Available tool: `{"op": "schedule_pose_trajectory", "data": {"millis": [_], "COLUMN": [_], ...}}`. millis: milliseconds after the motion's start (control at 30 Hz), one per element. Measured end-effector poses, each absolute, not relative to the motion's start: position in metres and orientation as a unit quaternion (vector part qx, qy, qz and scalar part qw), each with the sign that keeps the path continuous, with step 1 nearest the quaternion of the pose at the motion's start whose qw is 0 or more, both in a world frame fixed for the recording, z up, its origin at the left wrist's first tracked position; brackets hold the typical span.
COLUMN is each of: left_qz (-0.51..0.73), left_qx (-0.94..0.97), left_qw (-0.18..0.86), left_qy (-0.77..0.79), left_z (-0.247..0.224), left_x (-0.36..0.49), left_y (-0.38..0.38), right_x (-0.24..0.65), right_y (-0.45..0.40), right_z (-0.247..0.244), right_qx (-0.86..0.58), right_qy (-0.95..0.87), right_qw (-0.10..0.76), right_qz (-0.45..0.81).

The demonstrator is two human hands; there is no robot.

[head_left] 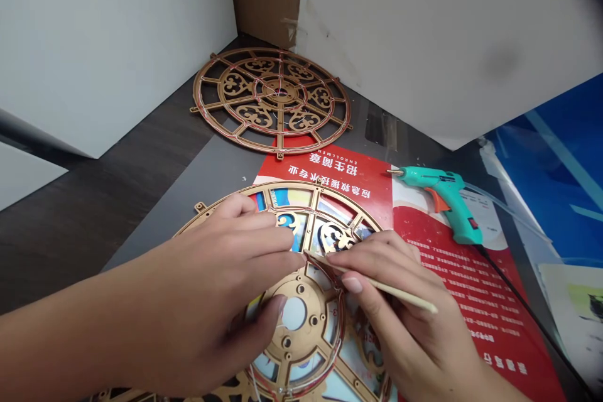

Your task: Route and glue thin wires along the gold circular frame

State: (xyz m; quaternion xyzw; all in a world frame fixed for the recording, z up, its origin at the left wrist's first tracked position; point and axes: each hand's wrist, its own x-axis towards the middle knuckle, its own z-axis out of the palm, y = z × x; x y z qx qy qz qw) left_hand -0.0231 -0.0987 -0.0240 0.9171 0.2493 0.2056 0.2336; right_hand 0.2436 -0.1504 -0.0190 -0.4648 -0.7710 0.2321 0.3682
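A round gold-coloured openwork frame [294, 282] with spokes, scrollwork and a hub ring lies in front of me. Thin red and white wires run in its channels around the hub. My left hand [235, 270] rests over the frame's left side, its fingertips by a spoke junction above the hub and its thumb held apart. Between thumb and fingers, my right hand [400, 289] pinches a pale wooden stick [400, 292]. The stick's tip touches or nearly touches the frame close to my left index fingertip. Both hands cover parts of the frame.
Farther back lies a second gold wheel-like frame [280, 129] with red wires. A teal glue gun [443, 191] with an orange trigger and black cord lies at right on a red and white printed sheet [377, 169]. White panels [400, 44] stand behind the dark table.
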Motion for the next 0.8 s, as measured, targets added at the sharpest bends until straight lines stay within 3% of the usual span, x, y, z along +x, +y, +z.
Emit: {"op": "schedule_pose_trajectory", "data": {"millis": [300, 800], "left_qz": [0.189, 0.170], "left_qx": [0.933, 0.936], "left_qw": [0.189, 0.201], "left_qy": [0.242, 0.232], "left_z": [-0.020, -0.020], "left_x": [-0.022, -0.024], "left_y": [-0.096, -0.097], "right_x": [0.245, 0.252], "right_y": [-0.152, -0.162], "right_z": [-0.021, -0.020], "right_qx": [-0.455, -0.427], "right_qy": [-0.764, -0.826], "right_qw": [0.410, 0.345], "right_qz": [0.203, 0.130]}}
